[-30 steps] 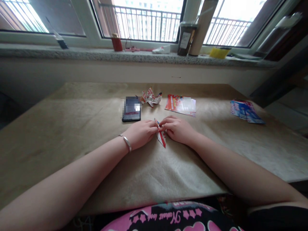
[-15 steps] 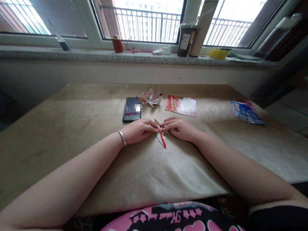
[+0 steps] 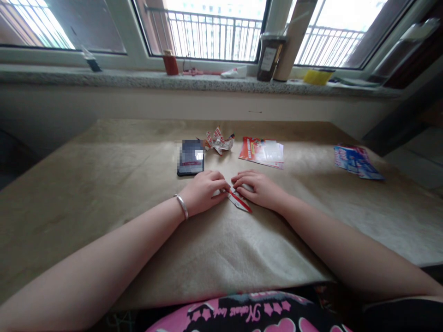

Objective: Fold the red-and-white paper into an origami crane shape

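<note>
- Right in front of you, at the middle of the counter (image 3: 166, 258), lies the folded paper (image 3: 240, 202), narrow and white with a red stripe, its pointed tip slanting toward your right side.
- Your left hand (image 3: 209, 189) pinches the far end of it between thumb and fingers; a silver bracelet (image 3: 182, 206) circles that wrist.
- Your right hand (image 3: 256, 188) is half curled on the other side, fingertips at the same end; you cannot tell from here whether they grip it or only touch it.
- Just beyond your left hand lies a phone (image 3: 190, 161), part of it pixelated.
- Next to the phone, farther back, sits a crumpled wrapper (image 3: 220, 142).
- Beyond your right hand lie red cards (image 3: 256, 151), overlapping; well off to your right, blue cards (image 3: 358, 162) are fanned out.
- On the sill (image 3: 207, 85) behind stand a red pot (image 3: 170, 64), a dark jar (image 3: 268, 60) and a yellow box (image 3: 317, 77).
</note>
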The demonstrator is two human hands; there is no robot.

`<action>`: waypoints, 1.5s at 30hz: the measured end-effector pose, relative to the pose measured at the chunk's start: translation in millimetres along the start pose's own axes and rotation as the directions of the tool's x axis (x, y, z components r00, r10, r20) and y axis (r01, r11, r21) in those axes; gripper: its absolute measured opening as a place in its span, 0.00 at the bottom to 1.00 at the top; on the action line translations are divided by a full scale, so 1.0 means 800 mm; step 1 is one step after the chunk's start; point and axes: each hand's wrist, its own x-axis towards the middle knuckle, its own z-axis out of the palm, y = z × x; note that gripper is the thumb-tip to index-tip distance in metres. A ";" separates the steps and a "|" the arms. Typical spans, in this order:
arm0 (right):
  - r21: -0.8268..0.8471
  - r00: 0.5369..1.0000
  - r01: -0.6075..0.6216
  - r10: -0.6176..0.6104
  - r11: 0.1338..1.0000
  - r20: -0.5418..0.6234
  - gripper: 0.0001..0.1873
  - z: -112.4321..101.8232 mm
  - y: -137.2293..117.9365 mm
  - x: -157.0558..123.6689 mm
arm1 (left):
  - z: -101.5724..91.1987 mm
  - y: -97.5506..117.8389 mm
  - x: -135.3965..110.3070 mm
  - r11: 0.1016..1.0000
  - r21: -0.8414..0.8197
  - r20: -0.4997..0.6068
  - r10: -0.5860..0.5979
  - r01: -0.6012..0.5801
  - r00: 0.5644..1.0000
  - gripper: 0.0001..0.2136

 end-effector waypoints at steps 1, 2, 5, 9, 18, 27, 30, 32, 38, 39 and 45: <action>-0.011 1.000 -0.007 0.007 1.000 0.005 0.08 0.000 -0.002 0.000 | 0.000 0.001 0.000 1.000 -0.001 -0.004 -0.009 0.009 1.000 0.08; -0.023 1.000 -0.014 0.014 1.000 0.011 0.08 -0.001 -0.004 -0.001 | 0.001 0.001 0.000 1.000 -0.005 -0.005 -0.016 0.016 1.000 0.09; -0.062 0.999 -0.038 0.039 0.997 0.016 0.09 -0.001 -0.010 -0.001 | 0.003 0.004 0.000 0.999 -0.010 -0.005 -0.037 0.037 0.999 0.10; -0.115 0.997 -0.076 0.078 0.990 0.014 0.10 0.001 -0.018 -0.002 | 0.005 0.008 -0.001 0.997 0.010 -0.006 -0.073 0.073 0.997 0.10; -0.120 0.994 -0.102 0.104 0.987 0.015 0.11 0.003 -0.019 -0.002 | 0.006 0.009 -0.001 0.992 -0.102 -0.012 -0.081 0.079 0.997 0.13; -0.023 0.996 -0.054 0.052 0.998 -0.074 0.04 0.004 -0.021 -0.003 | 0.005 0.011 -0.003 0.981 -0.195 -0.043 -0.019 0.010 0.999 0.11; -0.094 0.997 -0.008 0.001 0.996 -0.072 0.04 0.002 -0.020 -0.004 | 0.005 0.009 -0.002 0.986 -0.168 -0.036 -0.014 0.007 0.999 0.10; -0.152 0.998 0.025 -0.033 0.988 -0.052 0.04 0.002 -0.018 -0.004 | 0.005 0.007 -0.001 0.991 -0.135 -0.027 -0.003 -0.001 1.000 0.08; -0.195 0.995 0.102 -0.096 0.975 0.037 0.03 -0.001 -0.017 -0.002 | 0.001 0.005 0.001 0.990 -0.107 0.059 0.098 -0.091 0.993 0.07; -0.186 0.993 0.113 -0.104 0.976 0.054 0.03 -0.002 -0.016 -0.003 | 0.000 0.006 0.001 0.988 -0.113 0.076 0.117 -0.108 0.990 0.08; -0.076 0.980 0.159 -0.148 0.984 0.132 0.07 -0.008 -0.011 -0.004 | -0.004 0.008 0.000 0.984 -0.104 0.079 0.152 -0.143 0.985 0.09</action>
